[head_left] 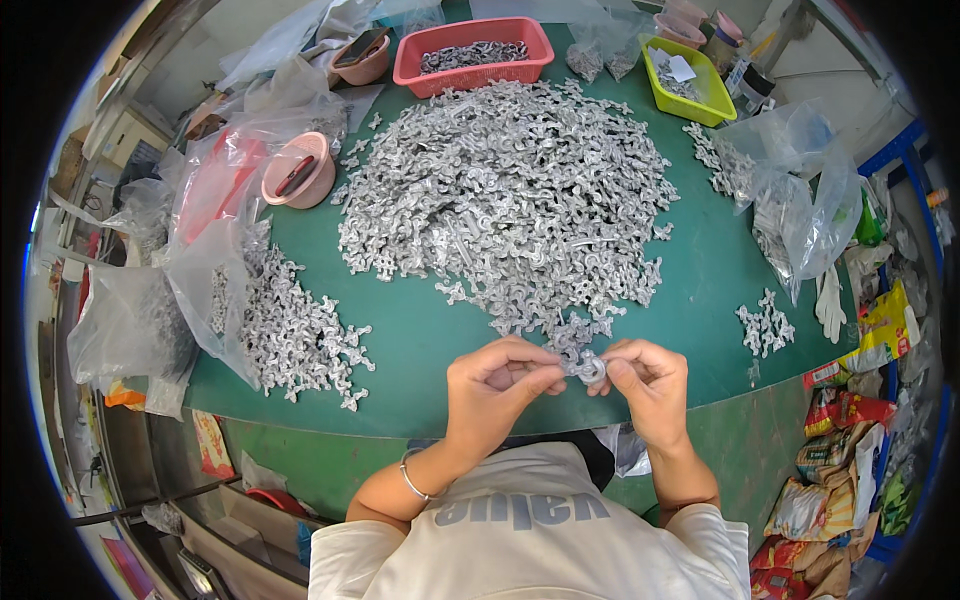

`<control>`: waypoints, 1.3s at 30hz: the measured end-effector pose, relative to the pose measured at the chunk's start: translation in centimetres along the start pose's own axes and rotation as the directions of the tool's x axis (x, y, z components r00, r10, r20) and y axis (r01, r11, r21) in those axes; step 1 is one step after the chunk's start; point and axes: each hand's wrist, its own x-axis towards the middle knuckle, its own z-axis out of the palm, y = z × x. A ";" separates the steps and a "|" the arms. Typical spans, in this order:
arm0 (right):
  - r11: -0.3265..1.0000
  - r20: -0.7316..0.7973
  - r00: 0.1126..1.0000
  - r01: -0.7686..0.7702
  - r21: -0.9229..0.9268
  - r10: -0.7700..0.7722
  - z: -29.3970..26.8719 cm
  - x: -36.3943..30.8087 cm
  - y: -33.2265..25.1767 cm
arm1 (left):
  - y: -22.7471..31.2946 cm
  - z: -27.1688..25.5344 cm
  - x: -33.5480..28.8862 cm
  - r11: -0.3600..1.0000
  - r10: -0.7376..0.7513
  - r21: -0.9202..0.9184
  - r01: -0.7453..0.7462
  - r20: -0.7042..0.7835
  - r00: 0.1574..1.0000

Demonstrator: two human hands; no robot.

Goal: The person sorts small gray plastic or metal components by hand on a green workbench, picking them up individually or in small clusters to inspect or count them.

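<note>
Between my two hands, just above the table's near edge, is a small silver metal part (588, 368) with rounded, ring-like ends. My left hand (505, 378) pinches one side of it with thumb and fingertips. On the other side, my right hand (645, 380) grips it with thumb and bent forefinger. Exactly where each fingertip touches the part is too small to make out. Right beyond my hands rises a large heap of similar silver metal parts (510, 190), its near tip almost reaching my fingers.
Around the green table (420, 345) lie a smaller pile of parts (300, 325) on the left and a few parts (765, 325) on the right. A red basket (473, 75), yellow-green basket (690, 105), pink bowl (318, 190), clear bags (800, 215) and a white glove (829, 305) stand or lie about.
</note>
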 end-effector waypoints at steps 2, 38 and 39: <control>0.998 -0.007 1.000 -0.016 0.061 0.016 0.0 -0.1 0.2 | -0.1 0.3 0.1 0.998 -0.019 -0.054 0.018 -0.007 1.000; 0.709 0.006 0.968 0.188 -0.680 -0.251 -1.7 1.8 4.0 | -4.2 -2.8 -0.6 0.803 0.145 0.584 -0.120 0.004 0.989; 0.758 -0.009 0.973 0.174 -0.629 -0.230 -1.5 1.4 3.9 | -4.1 -1.7 -0.3 0.846 0.136 0.518 -0.129 0.026 0.990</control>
